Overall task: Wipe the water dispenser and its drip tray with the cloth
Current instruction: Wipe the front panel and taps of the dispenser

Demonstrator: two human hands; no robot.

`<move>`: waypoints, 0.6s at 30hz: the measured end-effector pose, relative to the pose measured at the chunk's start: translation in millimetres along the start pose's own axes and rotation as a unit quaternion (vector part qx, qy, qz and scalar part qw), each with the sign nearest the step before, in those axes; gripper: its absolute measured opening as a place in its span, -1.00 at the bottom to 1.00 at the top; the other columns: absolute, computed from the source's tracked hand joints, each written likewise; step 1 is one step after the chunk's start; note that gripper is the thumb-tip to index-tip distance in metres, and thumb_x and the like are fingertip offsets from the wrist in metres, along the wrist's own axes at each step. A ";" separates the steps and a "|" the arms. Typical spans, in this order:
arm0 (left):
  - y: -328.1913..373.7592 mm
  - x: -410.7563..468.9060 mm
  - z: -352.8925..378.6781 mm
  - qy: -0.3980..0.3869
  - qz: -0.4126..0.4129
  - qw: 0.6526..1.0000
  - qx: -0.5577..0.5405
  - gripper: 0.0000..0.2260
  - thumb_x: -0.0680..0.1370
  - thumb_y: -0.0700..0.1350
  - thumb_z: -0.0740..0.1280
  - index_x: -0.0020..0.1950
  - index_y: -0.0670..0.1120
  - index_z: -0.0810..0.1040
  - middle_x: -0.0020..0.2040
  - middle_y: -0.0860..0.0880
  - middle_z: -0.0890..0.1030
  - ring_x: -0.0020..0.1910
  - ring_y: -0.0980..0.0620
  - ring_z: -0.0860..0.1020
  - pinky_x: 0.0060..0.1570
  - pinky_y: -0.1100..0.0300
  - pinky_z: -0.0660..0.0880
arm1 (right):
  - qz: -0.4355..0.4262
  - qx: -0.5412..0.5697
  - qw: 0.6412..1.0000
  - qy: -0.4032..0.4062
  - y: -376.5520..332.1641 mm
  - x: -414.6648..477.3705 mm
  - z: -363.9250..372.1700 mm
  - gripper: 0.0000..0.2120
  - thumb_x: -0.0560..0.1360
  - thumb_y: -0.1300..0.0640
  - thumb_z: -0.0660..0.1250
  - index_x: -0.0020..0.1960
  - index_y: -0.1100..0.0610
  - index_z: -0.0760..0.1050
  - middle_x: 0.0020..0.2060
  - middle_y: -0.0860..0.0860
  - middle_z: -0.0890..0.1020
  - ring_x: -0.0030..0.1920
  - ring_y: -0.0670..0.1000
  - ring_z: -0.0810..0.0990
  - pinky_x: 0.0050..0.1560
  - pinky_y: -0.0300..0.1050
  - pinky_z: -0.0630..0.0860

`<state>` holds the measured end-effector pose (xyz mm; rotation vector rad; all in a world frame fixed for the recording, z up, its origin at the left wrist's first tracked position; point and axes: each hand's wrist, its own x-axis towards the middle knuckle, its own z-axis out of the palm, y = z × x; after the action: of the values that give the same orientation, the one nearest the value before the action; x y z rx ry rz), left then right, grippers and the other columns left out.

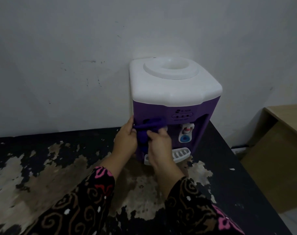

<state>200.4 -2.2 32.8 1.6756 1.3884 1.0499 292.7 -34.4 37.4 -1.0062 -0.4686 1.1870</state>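
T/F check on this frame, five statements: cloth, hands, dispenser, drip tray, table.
1. Both hands, left and right, grip the purple cloth. True.
2. A water bottle sits on the dispenser. False: its top opening is empty.
3. The cloth is at the dispenser's purple front. True.
4. The drip tray has been removed and lies on the table. False: it is attached at the dispenser's base.
5. The table's black surface is intact. False: it is badly peeled.

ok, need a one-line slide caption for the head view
Both hands, left hand and right hand, hold a purple cloth against the water dispenser front, above its white drip tray.
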 end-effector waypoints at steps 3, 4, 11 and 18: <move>0.3 -0.5 -4.0 -0.010 0.001 1.000 -0.015 -0.52 0.58 -0.28 0.08 0.47 0.06 0.26 0.39 -0.03 0.41 0.32 0.02 0.40 0.37 0.06 0.32 | -0.088 -0.226 0.970 -0.035 20.8 -1.6 5.6 -0.52 0.47 0.41 0.13 0.28 0.04 0.46 0.21 0.10 0.55 0.21 0.06 0.51 0.29 -0.01 0.44; 0.1 -1.0 -4.4 -0.014 0.011 1.000 -0.011 -0.51 0.58 -0.30 0.07 0.48 0.05 0.25 0.39 -0.03 0.41 0.33 0.01 0.39 0.38 0.05 0.31 | -0.106 -0.271 0.956 -0.038 25.0 -0.9 4.2 -0.49 0.47 0.41 0.12 0.33 0.04 0.41 0.26 0.08 0.52 0.25 0.05 0.47 0.35 0.00 0.39; -10.3 0.6 -7.6 -0.031 0.025 0.999 -0.012 -0.59 0.62 -0.20 0.09 0.47 0.03 0.24 0.39 -0.03 0.40 0.31 0.08 0.38 0.33 0.15 0.34 | -0.022 -0.326 0.945 -0.021 37.2 5.0 -13.5 -0.48 0.50 0.38 0.09 0.35 -0.03 0.39 0.13 0.12 0.60 0.04 0.07 0.56 0.04 -0.14 0.48; -23.5 1.1 -2.6 -0.021 -0.022 0.999 0.010 -0.63 0.61 -0.15 0.12 0.43 -0.01 0.33 0.34 -0.04 0.47 0.20 0.14 0.40 0.18 0.25 0.30 | -0.131 -0.350 0.927 -0.015 33.7 8.9 -4.5 -0.50 0.51 0.36 0.15 0.38 -0.01 0.36 0.30 0.02 0.50 0.24 -0.07 0.45 0.27 -0.30 0.34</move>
<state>188.6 2.9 13.0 1.6655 1.4064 0.9745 281.0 -26.9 5.1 -1.4744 -1.0643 0.7942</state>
